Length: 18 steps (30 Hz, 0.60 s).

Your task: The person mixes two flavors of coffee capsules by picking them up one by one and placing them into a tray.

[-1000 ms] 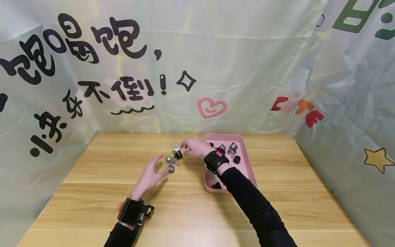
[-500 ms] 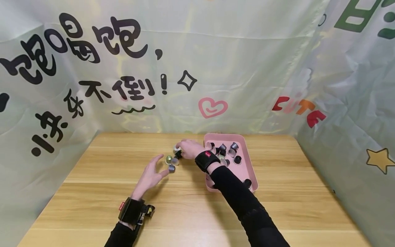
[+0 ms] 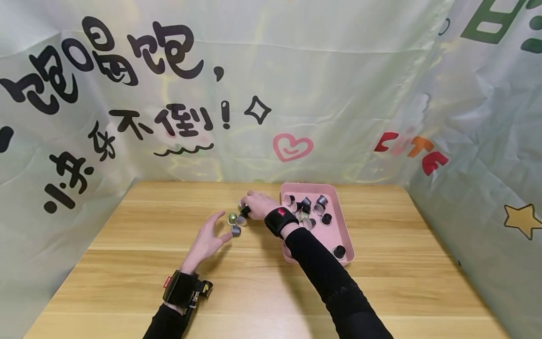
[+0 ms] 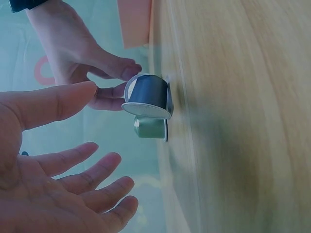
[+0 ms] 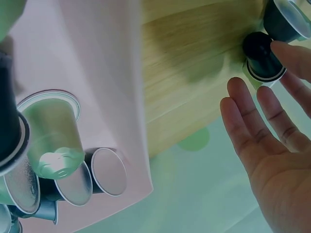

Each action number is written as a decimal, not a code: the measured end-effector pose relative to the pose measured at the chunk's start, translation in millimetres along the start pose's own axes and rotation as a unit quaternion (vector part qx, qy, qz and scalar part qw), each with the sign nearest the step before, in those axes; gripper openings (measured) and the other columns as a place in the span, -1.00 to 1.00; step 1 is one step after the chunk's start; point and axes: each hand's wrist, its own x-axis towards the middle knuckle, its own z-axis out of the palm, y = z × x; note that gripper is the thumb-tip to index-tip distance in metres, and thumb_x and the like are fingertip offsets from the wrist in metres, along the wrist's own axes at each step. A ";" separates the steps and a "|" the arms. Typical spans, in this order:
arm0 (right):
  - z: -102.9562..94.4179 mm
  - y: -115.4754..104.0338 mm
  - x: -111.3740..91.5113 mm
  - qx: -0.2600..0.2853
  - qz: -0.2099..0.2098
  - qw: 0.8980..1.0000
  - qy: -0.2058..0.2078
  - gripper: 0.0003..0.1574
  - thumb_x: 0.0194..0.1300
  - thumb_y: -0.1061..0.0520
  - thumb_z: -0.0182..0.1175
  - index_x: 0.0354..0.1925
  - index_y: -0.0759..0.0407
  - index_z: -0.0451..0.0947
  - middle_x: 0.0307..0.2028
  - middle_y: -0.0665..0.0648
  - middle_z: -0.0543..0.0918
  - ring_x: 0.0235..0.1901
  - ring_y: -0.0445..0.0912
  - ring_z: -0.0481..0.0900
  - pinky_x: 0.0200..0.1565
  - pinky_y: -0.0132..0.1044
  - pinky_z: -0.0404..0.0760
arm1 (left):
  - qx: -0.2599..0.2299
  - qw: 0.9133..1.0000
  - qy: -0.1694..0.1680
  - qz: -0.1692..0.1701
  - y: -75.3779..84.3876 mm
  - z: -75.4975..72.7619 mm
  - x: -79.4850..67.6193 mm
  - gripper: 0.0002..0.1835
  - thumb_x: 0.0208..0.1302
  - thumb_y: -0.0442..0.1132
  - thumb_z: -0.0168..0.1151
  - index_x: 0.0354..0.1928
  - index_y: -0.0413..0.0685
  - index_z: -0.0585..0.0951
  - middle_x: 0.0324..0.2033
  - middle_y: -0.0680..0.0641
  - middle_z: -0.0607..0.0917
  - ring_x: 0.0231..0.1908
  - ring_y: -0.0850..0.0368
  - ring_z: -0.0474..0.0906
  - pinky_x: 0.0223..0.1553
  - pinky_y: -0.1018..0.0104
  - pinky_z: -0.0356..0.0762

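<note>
On the wooden table sits a small cluster of coffee capsules: a green capsule [image 3: 232,218], a silver-lidded capsule [image 3: 241,221], a blue-grey capsule [image 3: 235,230] and a black capsule [image 3: 245,211]. My right hand [image 3: 260,205] reaches over from the right; thumb and index finger pinch the black capsule [image 5: 257,48], with the other fingers extended. Its contact is partly hidden in the head view. At the near left side, my left hand [image 3: 205,242] is spread, thumb close to the blue-grey capsule [image 4: 148,94] but apart from it in the left wrist view.
A pink tray [image 3: 342,230] stands right of the cluster, partly under my right forearm. Several capsules lie in it, mostly toward its far end, with a black capsule [image 3: 339,252] at the near corner. A printed cloth [image 3: 237,160] hangs behind the table.
My right hand has moved left from beside the tray to the capsule cluster, its fingers now at the black capsule. The left hand stays in place.
</note>
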 end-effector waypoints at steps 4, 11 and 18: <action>1.9 1.1 1.2 -0.008 -0.007 1.000 0.002 -0.65 0.28 0.20 0.34 0.04 0.02 0.67 -0.02 0.11 0.63 -0.07 0.00 0.65 0.02 -0.21 0.67 | 0.003 1.000 0.002 0.003 -0.1 -0.1 0.5 -0.19 0.30 -0.26 0.29 0.51 -0.25 0.17 0.52 -0.39 0.15 0.49 -0.43 0.09 0.47 -0.39 0.06; 2.3 3.4 -0.8 0.016 -0.015 1.000 -0.003 -0.76 0.21 0.24 0.37 -0.12 0.12 0.68 -0.12 0.15 0.63 -0.16 -0.01 0.63 -0.08 -0.23 0.66 | 0.000 1.000 0.001 0.002 -1.6 0.5 0.3 -0.19 0.29 -0.27 0.29 0.51 -0.25 0.17 0.51 -0.40 0.15 0.49 -0.43 0.10 0.47 -0.39 0.07; 9.9 9.8 2.1 0.026 -0.038 0.999 0.006 -0.86 0.14 0.24 0.42 -0.29 0.10 0.69 -0.23 0.08 0.70 -0.19 -0.04 0.64 -0.14 -0.25 0.65 | -0.001 1.000 0.002 0.000 -1.9 0.4 0.4 -0.19 0.28 -0.28 0.29 0.52 -0.23 0.17 0.52 -0.40 0.15 0.49 -0.42 0.09 0.47 -0.39 0.05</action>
